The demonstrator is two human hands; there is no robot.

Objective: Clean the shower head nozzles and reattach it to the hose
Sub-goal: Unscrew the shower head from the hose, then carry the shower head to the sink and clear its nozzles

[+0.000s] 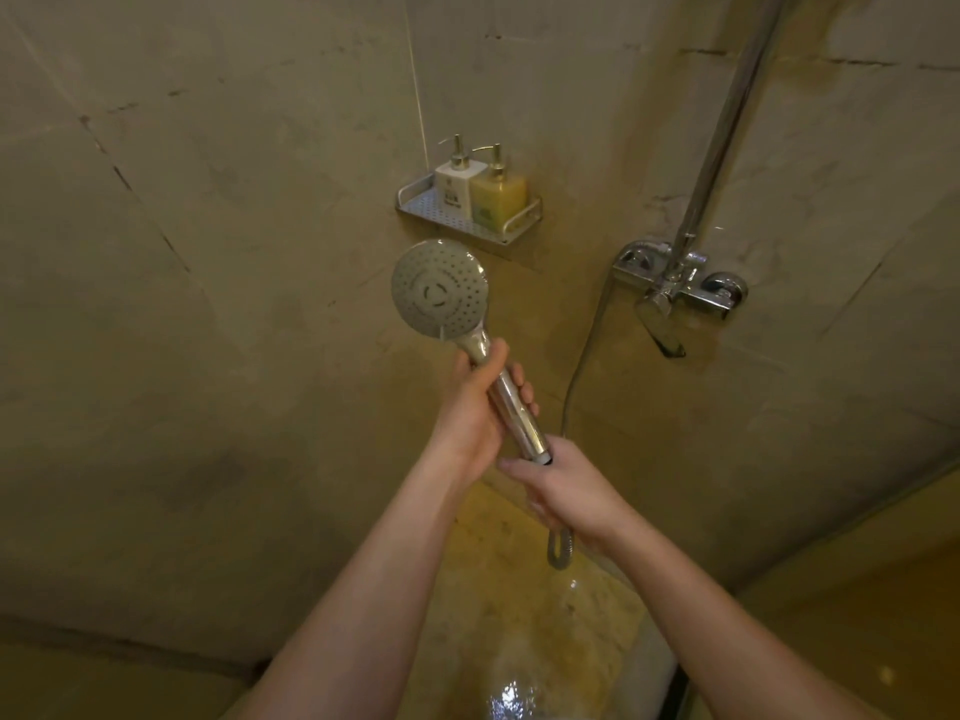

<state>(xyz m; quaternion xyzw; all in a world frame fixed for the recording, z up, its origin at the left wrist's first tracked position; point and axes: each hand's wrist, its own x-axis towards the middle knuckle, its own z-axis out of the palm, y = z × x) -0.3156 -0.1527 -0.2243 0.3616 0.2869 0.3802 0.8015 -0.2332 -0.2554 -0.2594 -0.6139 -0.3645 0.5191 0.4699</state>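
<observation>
Shower head found raised in front of the tiled wall, nozzle face turned toward the camera, handle slanting down to the right. Left hand closed around the upper part of the handle, thumb laid along the neck just below the round face, fingertips showing on the far side. Right hand closed at the lower end of the handle, where a white ring and dark collar showed; fist wrapped around the hose end directly beneath. Whether hose and handle were fully joined inside the fist could not be told. Hose seen emerging under the right hand in a short loop, then rising along the wall to the mixer valve. Chrome riser pipe noted running up from the valve.

Corner shelf observed fixed to the wall just above and behind the shower head, carrying two pump bottles side by side: white bottle at left, yellow bottle at right, touching. Wet patch glinting on the floor below the forearms. Nozzle condition too small to judge.
</observation>
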